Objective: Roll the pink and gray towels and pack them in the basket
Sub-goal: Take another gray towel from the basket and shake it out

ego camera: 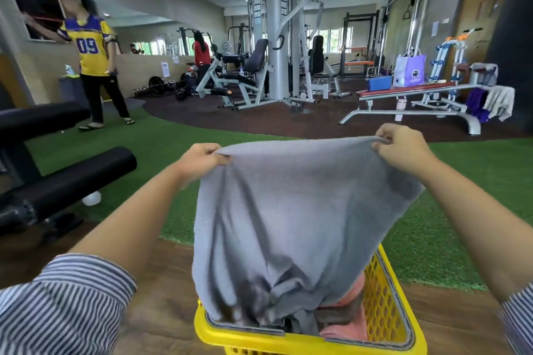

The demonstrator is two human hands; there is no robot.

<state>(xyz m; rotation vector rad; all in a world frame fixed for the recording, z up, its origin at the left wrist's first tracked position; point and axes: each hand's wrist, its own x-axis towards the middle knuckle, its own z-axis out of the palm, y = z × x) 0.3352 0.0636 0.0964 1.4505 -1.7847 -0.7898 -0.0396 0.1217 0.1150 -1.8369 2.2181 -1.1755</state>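
The gray towel [302, 216] was held spread by its top edge, one corner pinched in the left hand [202, 160] and the other in the right hand [399, 150]. Below the grips its lower end was bunched inside the yellow basket [386, 297], beside pink towel [350, 295] (seemingly unrolled). The step appeared to be lifting out for rolling. Next, the cloth would need to be raised clear and folded lengthwise.
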